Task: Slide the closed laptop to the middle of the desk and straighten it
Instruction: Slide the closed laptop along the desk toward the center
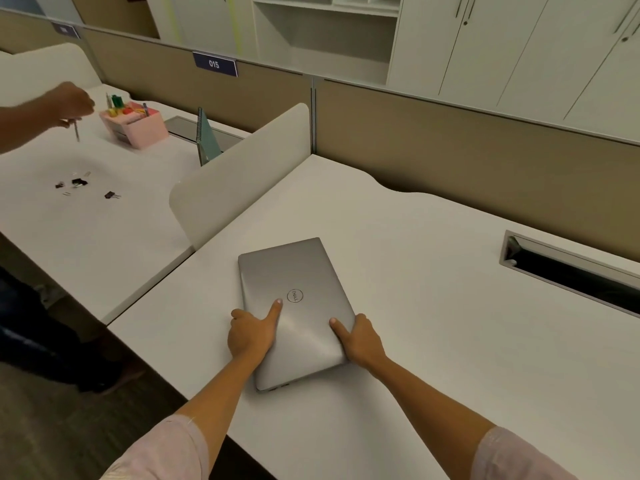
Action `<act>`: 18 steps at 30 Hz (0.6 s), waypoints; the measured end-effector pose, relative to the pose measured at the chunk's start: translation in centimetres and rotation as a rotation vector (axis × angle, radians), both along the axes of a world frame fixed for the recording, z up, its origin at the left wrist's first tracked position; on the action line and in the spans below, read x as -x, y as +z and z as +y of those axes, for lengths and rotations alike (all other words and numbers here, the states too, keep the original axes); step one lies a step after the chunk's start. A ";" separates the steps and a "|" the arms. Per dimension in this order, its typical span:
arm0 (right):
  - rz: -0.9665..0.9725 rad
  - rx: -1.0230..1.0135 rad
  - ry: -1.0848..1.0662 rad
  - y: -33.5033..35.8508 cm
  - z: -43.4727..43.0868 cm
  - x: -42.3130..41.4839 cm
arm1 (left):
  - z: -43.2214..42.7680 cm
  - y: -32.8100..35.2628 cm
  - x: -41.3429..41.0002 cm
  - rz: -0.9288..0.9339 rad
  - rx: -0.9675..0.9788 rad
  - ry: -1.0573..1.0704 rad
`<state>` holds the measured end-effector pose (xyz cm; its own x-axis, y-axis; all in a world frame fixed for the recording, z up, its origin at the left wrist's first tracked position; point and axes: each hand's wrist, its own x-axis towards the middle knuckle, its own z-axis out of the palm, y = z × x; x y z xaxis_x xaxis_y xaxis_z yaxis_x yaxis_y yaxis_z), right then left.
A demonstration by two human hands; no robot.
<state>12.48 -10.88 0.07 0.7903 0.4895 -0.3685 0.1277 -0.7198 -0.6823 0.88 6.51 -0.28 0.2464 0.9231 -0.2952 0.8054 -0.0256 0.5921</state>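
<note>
A closed silver laptop lies flat on the white desk, toward its left side, with its long axis running away from me and turned slightly askew. My left hand grips its left edge, thumb pressed on the lid near the round logo. At the near right edge my right hand clasps the laptop, thumb on top and fingers down the side. Both forearms reach in from the bottom of the view.
A cable slot is cut into the desk at the right rear. A low white divider and tan partition border the desk. On the neighbouring desk, another person's hand holds a pen near a pink organiser and scattered binder clips.
</note>
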 end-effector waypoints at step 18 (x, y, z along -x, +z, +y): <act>-0.095 -0.058 -0.352 -0.8 -18.2 0.3 | -14.7 0.0 -6.1 -0.076 -0.006 -0.326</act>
<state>12.17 -29.08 -0.73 0.9433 0.1996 -0.2654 -0.0563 -0.6915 -0.7201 6.96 -8.15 -0.25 0.5502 0.7938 -0.2592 0.7078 -0.2787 0.6491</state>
